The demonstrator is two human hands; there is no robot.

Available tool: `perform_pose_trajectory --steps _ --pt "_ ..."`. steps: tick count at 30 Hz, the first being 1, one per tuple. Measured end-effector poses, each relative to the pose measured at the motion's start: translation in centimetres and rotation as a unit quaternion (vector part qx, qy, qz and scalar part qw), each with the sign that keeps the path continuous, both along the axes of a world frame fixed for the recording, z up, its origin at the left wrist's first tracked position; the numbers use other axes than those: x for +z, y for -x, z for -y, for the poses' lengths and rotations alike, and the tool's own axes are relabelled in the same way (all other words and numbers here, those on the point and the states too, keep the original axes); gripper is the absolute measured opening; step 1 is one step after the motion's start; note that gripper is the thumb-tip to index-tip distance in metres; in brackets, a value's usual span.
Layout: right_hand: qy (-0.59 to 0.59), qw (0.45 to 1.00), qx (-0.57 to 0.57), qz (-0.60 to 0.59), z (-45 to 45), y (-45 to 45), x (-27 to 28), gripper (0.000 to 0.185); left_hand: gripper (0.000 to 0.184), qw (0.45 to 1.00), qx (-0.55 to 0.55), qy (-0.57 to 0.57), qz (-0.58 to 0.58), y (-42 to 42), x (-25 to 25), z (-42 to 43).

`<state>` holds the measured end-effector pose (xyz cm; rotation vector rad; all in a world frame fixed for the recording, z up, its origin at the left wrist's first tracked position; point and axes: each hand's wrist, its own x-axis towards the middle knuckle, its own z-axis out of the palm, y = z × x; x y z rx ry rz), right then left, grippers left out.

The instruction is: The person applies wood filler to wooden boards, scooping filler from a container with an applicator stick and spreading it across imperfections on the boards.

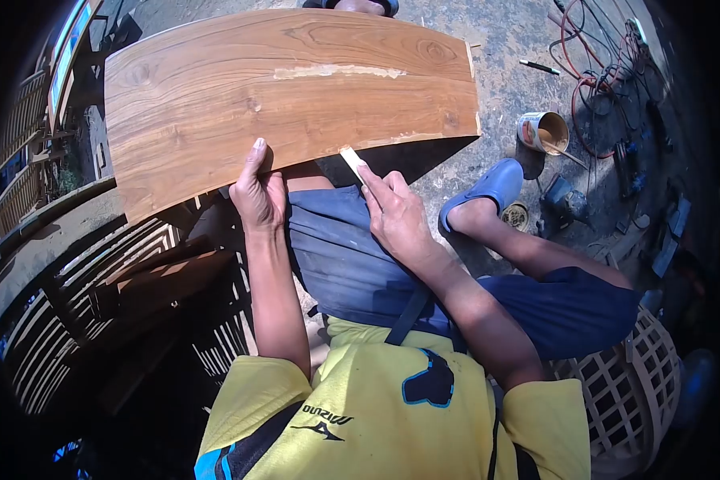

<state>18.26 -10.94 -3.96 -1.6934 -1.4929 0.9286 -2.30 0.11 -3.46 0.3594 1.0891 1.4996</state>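
Observation:
A broad wooden board (216,104) with visible grain lies across my lap, its near edge toward me. Pale filler (340,71) streaks its upper middle, and smaller smears run along the near edge. My left hand (260,192) grips that near edge, thumb on top and the other fingers beneath, partly hidden. In my right hand (396,212) is a small flat pale scraper (351,162), pinched by the fingers. The scraper's tip touches or nearly touches the board's near edge.
An open can (542,132) with a stick in it stands on the concrete floor to the right. Beyond it are tangled cables (592,80), a marker pen (539,67) and a power tool (566,198). Slatted wooden pieces (96,280) stand at left. I sit on a woven-looking seat (624,384).

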Motion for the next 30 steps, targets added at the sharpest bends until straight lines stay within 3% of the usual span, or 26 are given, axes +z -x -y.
perform_pose_trajectory --steps 3,5,10,13,15,23,30 --pt "0.031 0.996 0.058 0.054 0.7 -0.7 0.3 0.038 0.020 1.000 0.008 0.012 0.000 0.5 -0.6 -0.1" --pt "-0.019 0.999 0.000 0.029 0.3 -0.8 1.2 0.037 0.021 1.000 0.002 0.002 0.007 0.2 -0.8 -0.3" --pt "-0.007 0.997 0.011 0.074 -1.3 -0.5 1.2 0.034 0.023 1.000 -0.007 -0.009 0.004 -0.6 -0.5 -0.2" --pt "-0.023 0.997 0.050 0.056 -0.9 -1.1 2.2 0.034 0.023 1.000 -0.001 -0.010 0.005 -0.2 -1.1 -0.1" --pt "-0.047 0.999 -0.002 0.017 -1.2 -0.2 2.7 0.035 0.023 1.000 -0.013 -0.009 0.014 0.0 -1.7 0.0" --pt "-0.068 0.997 -0.033 -0.033 -0.1 0.8 1.3 0.037 0.019 1.000 0.004 -0.005 0.025 -0.6 -1.4 -0.2" --pt "-0.017 0.994 0.018 0.110 -1.4 -3.1 2.5 0.032 0.018 1.000 -0.014 0.004 0.025 -0.1 -1.6 0.0"
